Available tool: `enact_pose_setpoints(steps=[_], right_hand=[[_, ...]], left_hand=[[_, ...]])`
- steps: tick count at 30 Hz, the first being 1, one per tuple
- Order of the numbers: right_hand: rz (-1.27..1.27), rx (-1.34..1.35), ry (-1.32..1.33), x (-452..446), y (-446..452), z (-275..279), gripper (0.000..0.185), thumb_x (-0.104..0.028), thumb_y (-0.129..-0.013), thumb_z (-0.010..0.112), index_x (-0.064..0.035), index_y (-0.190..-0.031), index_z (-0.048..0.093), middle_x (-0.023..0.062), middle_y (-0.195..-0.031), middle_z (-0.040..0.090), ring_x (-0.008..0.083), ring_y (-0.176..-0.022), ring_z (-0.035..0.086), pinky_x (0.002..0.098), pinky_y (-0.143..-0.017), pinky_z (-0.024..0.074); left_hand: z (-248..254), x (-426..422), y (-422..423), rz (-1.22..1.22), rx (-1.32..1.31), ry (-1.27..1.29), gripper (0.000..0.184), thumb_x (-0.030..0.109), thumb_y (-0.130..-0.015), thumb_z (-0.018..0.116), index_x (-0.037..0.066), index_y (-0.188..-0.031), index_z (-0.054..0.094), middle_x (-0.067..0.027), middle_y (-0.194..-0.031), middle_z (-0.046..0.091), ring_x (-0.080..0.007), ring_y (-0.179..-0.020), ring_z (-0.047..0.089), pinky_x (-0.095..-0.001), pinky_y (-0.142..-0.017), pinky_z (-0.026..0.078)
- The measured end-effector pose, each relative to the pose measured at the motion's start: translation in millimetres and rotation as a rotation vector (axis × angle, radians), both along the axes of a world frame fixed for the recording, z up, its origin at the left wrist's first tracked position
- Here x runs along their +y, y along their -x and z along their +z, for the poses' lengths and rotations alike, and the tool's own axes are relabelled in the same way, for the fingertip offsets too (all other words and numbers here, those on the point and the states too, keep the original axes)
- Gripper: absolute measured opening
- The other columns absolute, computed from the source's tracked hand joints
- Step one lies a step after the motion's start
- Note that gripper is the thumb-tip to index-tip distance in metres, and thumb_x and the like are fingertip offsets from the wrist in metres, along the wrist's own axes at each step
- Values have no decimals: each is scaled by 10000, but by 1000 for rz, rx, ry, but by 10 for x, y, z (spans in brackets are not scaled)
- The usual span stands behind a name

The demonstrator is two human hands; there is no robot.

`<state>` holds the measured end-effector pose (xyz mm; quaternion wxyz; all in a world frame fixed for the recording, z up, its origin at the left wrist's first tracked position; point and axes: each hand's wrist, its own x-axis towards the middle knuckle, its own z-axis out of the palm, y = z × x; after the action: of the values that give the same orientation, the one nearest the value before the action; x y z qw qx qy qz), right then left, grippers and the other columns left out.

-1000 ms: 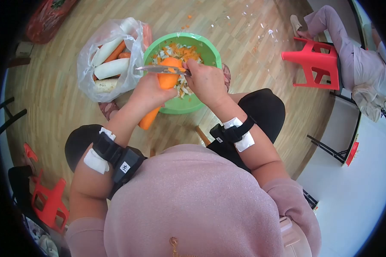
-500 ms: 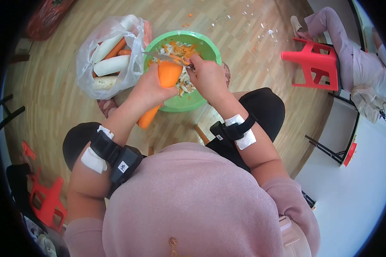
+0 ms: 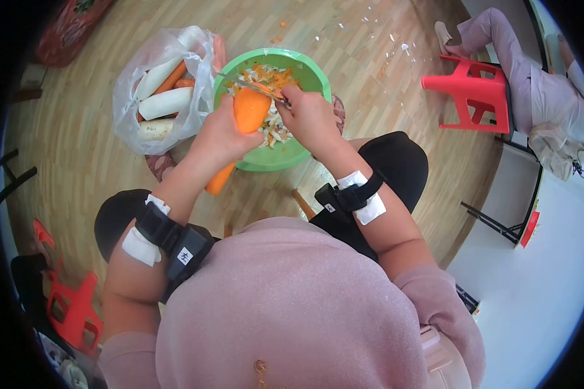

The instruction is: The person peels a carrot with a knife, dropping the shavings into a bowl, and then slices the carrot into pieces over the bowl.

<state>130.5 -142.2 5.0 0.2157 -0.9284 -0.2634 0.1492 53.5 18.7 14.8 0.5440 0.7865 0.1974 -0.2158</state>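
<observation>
My left hand [image 3: 219, 135] is wrapped round a large orange carrot [image 3: 250, 113], which slants with its thick end over the basin and its thin end towards my lap. In my right hand [image 3: 313, 121] is the handle of a knife [image 3: 241, 82]. The blade lies across the carrot's upper end, pointing left. Below both hands, a green basin [image 3: 285, 161] holds a mix of orange and white cut pieces [image 3: 278, 135]. Part of the basin is hidden by my hands and the carrot.
Left of the basin, a clear plastic bag [image 3: 126, 123] holds white radishes [image 3: 165, 104] and carrots. Scraps [image 3: 405, 47] lie on the floor. A red stool [image 3: 467, 84] and a seated person [image 3: 499, 45] are at right. Another red stool [image 3: 74, 308] stands at lower left.
The knife blade sits at a slightly steeper angle on the carrot's end. Both hands keep their holds, and the whole view has shifted a little.
</observation>
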Motion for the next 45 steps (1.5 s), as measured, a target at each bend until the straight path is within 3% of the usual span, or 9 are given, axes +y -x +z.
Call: enact_pose_setpoints(steps=[13, 20, 22, 28, 32, 37, 45], right_hand=[[-11, -63, 55, -52, -15, -225, 163, -207, -791, 610, -44, -807, 602, 168, -653, 616, 336, -627, 626, 440, -561, 501], [16, -89, 18, -24, 9, -95, 154, -194, -796, 600, -41, -812, 594, 159, -627, 609, 321, -600, 625, 424, -537, 498], [57, -99, -2, -1, 32, -73, 150, -191, -794, 600, -43, -819, 591, 155, -621, 608, 316, -590, 624, 419, -527, 496], [114, -141, 90, 32, 59, -109, 141, -181, -790, 597, -43, -809, 573, 134, -591, 610, 285, -562, 633, 403, -500, 497], [110, -176, 134, 16, 50, -173, 138, -173, -825, 550, -41, -789, 565, 129, -583, 615, 272, -544, 638, 388, -491, 499], [115, -211, 196, 17, 54, -293, 130, -154, -840, 519, -41, -790, 558, 119, -588, 625, 256, -540, 646, 368, -486, 503], [126, -167, 254, -34, 49, -340, 93, -109, -789, 534, -26, -809, 569, 137, -622, 640, 272, -582, 660, 369, -516, 517]], left_hand=[[-76, -29, 57, 0, -33, -96, 547, 212, -655, 688, -22, -1067, 414, -236, -875, 609, -372, -821, 624, -409, -719, 493], [-62, -7, 53, -15, -113, -106, 519, 211, -663, 680, -20, -1043, 412, -256, -886, 609, -375, -841, 624, -417, -720, 491], [-77, 1, 32, -44, -8, -100, 564, 205, -664, 671, -33, -1100, 403, -252, -906, 614, -375, -863, 624, -413, -737, 495], [-195, 18, 43, -79, -56, -96, 673, 204, -664, 659, -56, -1211, 364, -254, -937, 616, -377, -891, 622, -403, -769, 502], [-190, 8, 20, -96, -30, -112, 673, 203, -666, 660, -48, -1216, 364, -242, -946, 618, -351, -861, 637, -392, -720, 519], [-98, 6, 3, -60, 70, 46, 683, 192, -661, 680, -27, -1227, 367, -184, -928, 619, -264, -716, 651, -347, -588, 534], [-290, -13, 39, -81, 98, 32, 695, 193, -659, 694, -31, -1233, 373, -191, -956, 610, -264, -751, 646, -347, -617, 535]])
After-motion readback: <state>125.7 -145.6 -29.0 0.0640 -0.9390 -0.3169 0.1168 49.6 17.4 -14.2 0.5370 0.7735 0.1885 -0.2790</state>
